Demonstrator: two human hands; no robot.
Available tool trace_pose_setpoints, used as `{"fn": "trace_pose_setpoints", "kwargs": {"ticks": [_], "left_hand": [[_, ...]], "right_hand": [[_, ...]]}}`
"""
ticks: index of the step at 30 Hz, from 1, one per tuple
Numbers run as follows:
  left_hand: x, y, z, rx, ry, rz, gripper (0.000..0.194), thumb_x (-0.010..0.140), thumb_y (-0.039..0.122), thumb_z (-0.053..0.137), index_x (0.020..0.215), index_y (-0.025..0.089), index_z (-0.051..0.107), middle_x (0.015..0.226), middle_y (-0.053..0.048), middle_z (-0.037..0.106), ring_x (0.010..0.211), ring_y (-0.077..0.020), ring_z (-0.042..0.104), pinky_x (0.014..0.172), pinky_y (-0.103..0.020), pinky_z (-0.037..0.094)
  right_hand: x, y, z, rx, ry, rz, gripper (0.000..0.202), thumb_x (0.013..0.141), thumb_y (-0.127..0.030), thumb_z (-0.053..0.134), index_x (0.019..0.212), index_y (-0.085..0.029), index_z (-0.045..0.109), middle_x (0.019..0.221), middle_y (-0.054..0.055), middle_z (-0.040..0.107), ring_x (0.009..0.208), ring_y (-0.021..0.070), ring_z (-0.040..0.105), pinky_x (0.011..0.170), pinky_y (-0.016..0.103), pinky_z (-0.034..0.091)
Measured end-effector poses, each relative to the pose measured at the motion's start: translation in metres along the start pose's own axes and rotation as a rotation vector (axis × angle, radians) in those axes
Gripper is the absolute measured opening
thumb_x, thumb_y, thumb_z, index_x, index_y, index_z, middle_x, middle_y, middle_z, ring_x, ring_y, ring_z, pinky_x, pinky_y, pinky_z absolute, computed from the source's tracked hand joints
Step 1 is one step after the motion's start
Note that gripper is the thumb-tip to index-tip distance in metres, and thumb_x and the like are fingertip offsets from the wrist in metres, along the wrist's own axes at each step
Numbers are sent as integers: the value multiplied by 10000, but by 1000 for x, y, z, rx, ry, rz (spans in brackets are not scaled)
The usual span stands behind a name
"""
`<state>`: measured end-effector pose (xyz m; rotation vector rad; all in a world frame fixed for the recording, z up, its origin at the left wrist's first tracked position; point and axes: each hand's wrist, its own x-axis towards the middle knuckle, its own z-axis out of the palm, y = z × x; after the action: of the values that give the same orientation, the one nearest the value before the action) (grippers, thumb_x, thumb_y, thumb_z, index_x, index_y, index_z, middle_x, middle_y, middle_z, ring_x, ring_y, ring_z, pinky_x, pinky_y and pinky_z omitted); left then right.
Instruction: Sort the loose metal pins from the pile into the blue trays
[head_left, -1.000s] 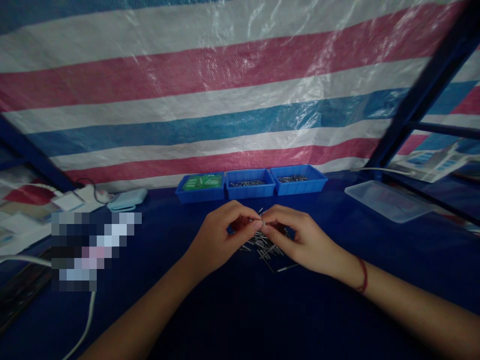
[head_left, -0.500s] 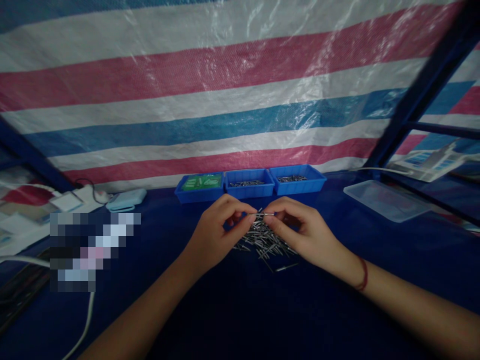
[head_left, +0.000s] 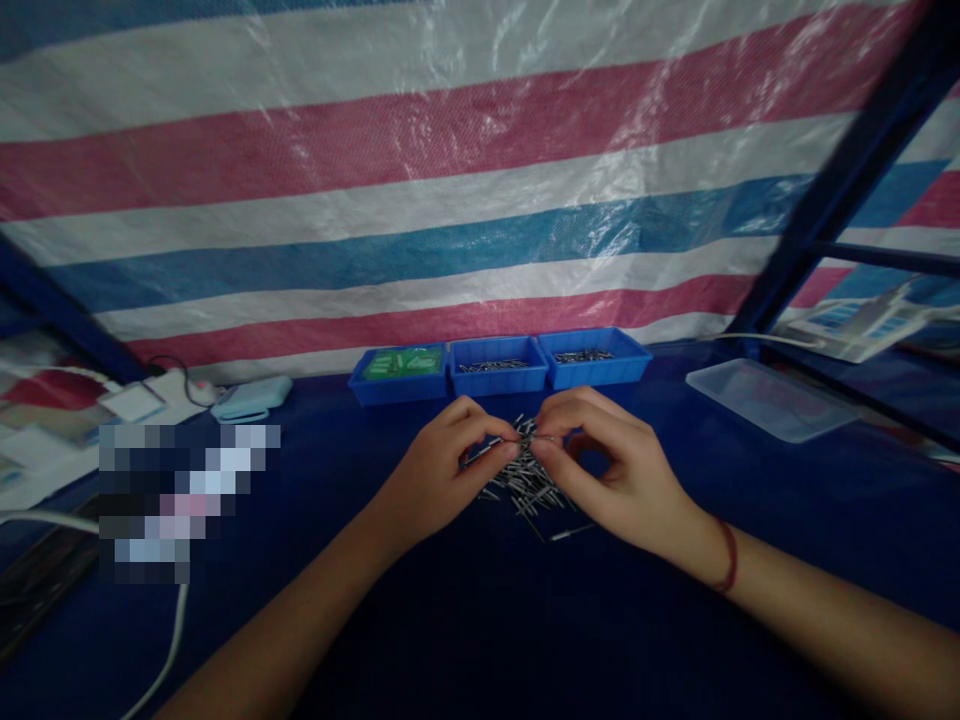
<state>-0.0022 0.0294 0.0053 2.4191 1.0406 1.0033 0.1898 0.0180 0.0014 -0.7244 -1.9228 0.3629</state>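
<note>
Thumb and fingertips of my left hand (head_left: 441, 468) pinch one end of a thin silvery metal pin (head_left: 531, 438). At its other end, my right hand (head_left: 626, 475), with a dark red cord on the wrist, grips it the same way. The pin is held roughly level; its exact shape is too small to make out. Directly below lies a loose pile of similar metal pins (head_left: 532, 488) on the dark blue table (head_left: 480, 620), partly hidden by my fingers. One separate pin (head_left: 571, 534) rests at the pile's near edge.
Behind the pile stand three blue bins: the left bin (head_left: 401, 390) holds green packets, the middle bin (head_left: 499, 382) and right bin (head_left: 598, 373) small metal pieces. A clear plastic lid (head_left: 772, 402) lies right. At left are a light blue case (head_left: 252, 399) and a white cable (head_left: 178, 630).
Both hands have come down slightly toward me with the pin between them. My right fingers have shifted a little to the right. The pile and bins look unchanged.
</note>
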Motion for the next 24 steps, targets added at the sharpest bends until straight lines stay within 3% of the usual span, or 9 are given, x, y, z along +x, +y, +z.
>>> {"fn": "trace_pose_setpoints", "kwargs": {"ticks": [6, 9, 11, 13, 18, 21, 24], "left_hand": [[1, -2, -1, 8, -22, -71, 139, 892, 279, 486, 908, 190, 592, 782, 3, 509, 682, -117, 504, 625, -245, 410], [2, -3, -6, -8, -37, -165, 232, 880, 334, 496, 1061, 195, 536, 812, -1, 534, 668, -121, 514, 606, -248, 420], [0, -4, -12, 12, -131, -193, 257, 873, 356, 499, 1074, 200, 535, 857, -10, 564, 690, -128, 532, 623, -258, 426], [-3, -6, -17, 74, -270, -193, 207, 857, 349, 518, 988, 202, 579, 869, -9, 582, 725, -141, 546, 659, -273, 424], [-11, -15, -21, 241, -492, -248, 152, 774, 287, 600, 905, 214, 621, 862, -4, 574, 760, -171, 557, 662, -281, 401], [-11, -19, -17, 263, -537, -256, 134, 772, 280, 597, 887, 220, 630, 862, -2, 566, 735, -162, 556, 636, -264, 389], [-11, -19, -14, 259, -533, -239, 108, 796, 270, 578, 874, 222, 634, 848, 2, 563, 728, -152, 553, 631, -251, 384]], "right_hand": [[6, 9, -2, -84, -40, -24, 57, 801, -151, 535, 763, -183, 563, 866, 38, 553, 711, 125, 556, 565, 256, 472], [16, 31, -14, -287, 133, -30, 60, 799, -190, 550, 763, -189, 598, 897, 52, 558, 752, 152, 559, 587, 276, 473], [24, 54, -27, -468, 314, 6, 98, 815, -230, 544, 789, -178, 623, 891, 70, 557, 747, 169, 561, 610, 298, 476], [29, 83, -39, -655, 381, 58, 155, 830, -264, 530, 839, -158, 643, 903, 95, 560, 758, 192, 571, 690, 346, 484], [22, 136, -55, -940, 246, 158, 280, 807, -331, 542, 938, -113, 659, 971, 161, 579, 915, 304, 554, 806, 458, 449], [17, 137, -53, -915, 256, 169, 285, 817, -327, 515, 958, -120, 650, 947, 153, 589, 908, 296, 558, 811, 446, 446], [16, 120, -46, -808, 226, 125, 236, 814, -302, 504, 931, -150, 643, 936, 128, 599, 910, 274, 563, 831, 424, 442]]}}
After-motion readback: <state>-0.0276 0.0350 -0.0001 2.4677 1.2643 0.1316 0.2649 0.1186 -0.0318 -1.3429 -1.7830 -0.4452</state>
